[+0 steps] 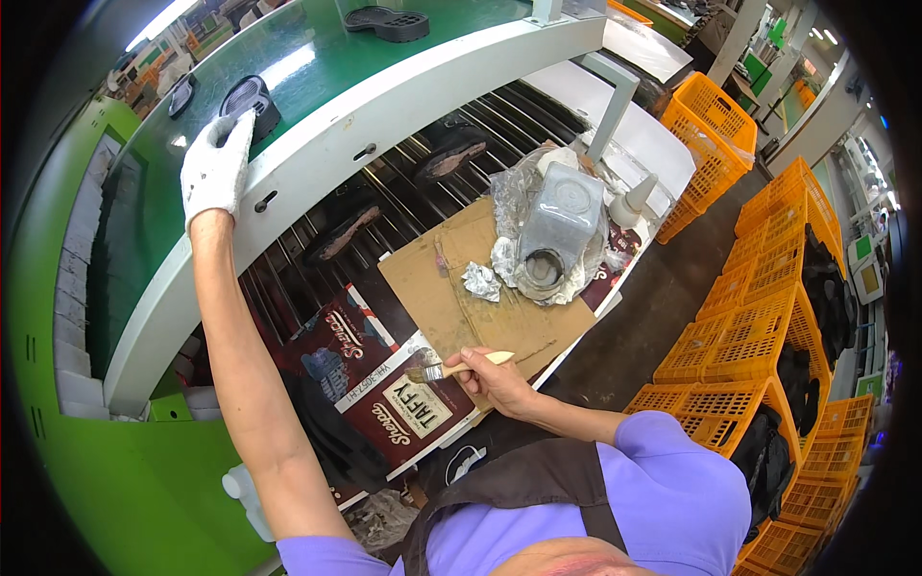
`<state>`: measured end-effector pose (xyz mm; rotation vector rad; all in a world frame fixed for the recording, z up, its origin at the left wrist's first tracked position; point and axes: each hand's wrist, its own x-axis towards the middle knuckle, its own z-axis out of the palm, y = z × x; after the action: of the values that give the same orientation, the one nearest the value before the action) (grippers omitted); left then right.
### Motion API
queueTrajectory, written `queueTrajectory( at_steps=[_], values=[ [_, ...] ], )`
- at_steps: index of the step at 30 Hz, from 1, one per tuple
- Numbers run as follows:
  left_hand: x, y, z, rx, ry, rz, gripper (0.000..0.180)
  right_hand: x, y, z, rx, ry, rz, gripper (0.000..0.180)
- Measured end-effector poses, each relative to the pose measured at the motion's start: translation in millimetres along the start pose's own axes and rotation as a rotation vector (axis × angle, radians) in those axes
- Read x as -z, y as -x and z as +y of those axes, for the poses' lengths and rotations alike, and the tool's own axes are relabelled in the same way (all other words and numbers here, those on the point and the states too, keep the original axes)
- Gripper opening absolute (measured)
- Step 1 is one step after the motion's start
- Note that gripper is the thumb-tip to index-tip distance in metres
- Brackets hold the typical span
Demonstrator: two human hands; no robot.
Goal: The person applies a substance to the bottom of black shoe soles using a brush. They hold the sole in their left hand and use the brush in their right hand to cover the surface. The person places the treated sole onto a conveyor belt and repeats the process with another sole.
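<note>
My left hand, in a white glove, reaches up over the white frame edge. Its fingers grip the near end of a black shoe sole on the green conveyor belt. My bare right hand holds a paint brush by its pale wooden handle, bristles pointing left above the printed boxes. Beyond the brush, a cloudy plastic jug with an open mouth lies tilted in crumpled film on the cardboard sheet. A crumpled white wad is beside it.
Another black sole and a smaller piece lie on the belt. The white frame beam crosses above metal rollers carrying dark shoe parts. A nozzle bottle stands right of the jug. Orange crates line the right.
</note>
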<state>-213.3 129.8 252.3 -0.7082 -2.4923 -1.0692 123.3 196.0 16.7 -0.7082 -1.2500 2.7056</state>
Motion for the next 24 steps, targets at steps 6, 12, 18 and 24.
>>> queueTrajectory(
  at_steps=[6,12,18,24],
  values=[
    [-1,0,2,0.07,-0.112,0.026,0.058,2,-1,3,-0.013,-0.005,0.006,0.03],
    [-9,-14,-19,0.058,-0.146,0.069,0.075,2,0,4,-0.02,-0.002,-0.006,0.029],
    [-11,-21,-23,0.079,-0.234,0.052,0.083,0,3,3,-0.014,0.002,-0.005,0.03],
    [-7,-16,-9,0.136,-0.234,0.015,0.083,-1,8,2,-0.003,0.017,-0.013,0.031]
  ],
)
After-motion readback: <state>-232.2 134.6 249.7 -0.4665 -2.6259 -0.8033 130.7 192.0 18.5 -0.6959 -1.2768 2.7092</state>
